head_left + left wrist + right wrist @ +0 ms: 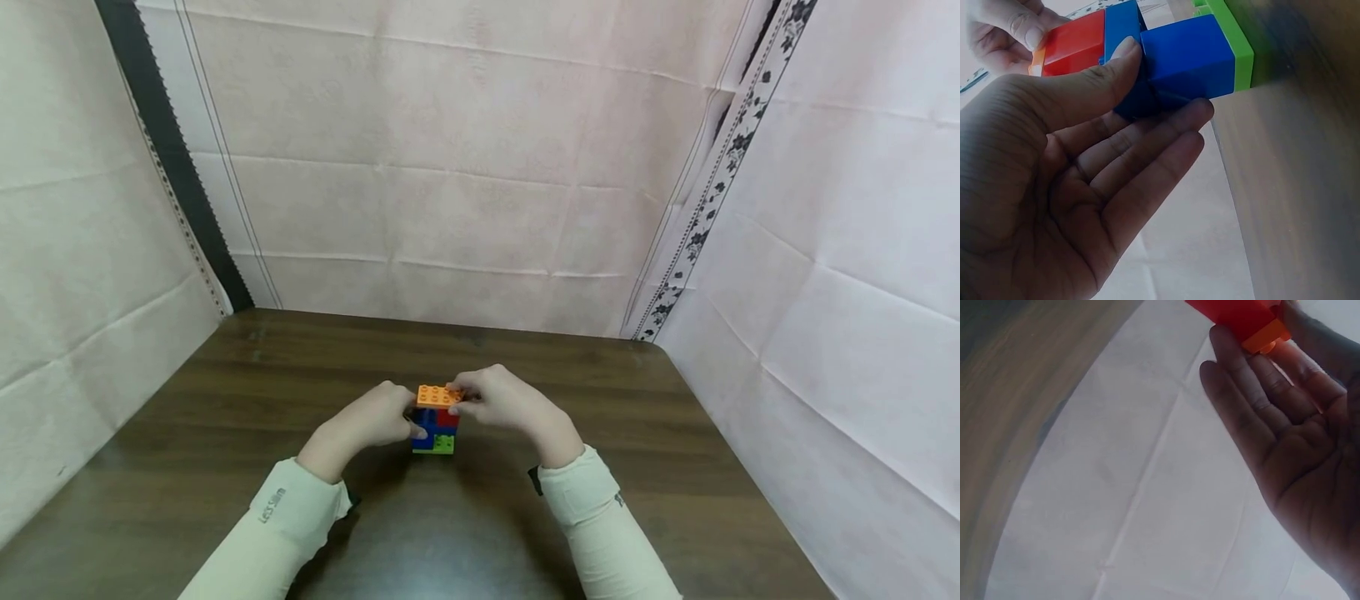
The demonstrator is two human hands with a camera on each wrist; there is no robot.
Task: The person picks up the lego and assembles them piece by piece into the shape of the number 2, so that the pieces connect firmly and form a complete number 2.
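A small tower of toy building bricks stands on the wooden table. Its base is a lime green piece (443, 445), with blue bricks (1191, 56) over it. A red brick (1079, 40) sits higher up, and a flat orange studded brick (431, 397) lies on top. My left hand (372, 414) grips the blue bricks from the left, thumb on one side and fingers on the other. From the right, my right hand (510, 406) pinches the orange brick at its right end. The right wrist view shows only part of the red and orange bricks at its top edge.
The dark brown wooden table (675, 492) extends around the tower. Pale creased cloth (465, 167) hangs behind it, and more cloth (862, 250) hangs along both sides, close to the table's edges.
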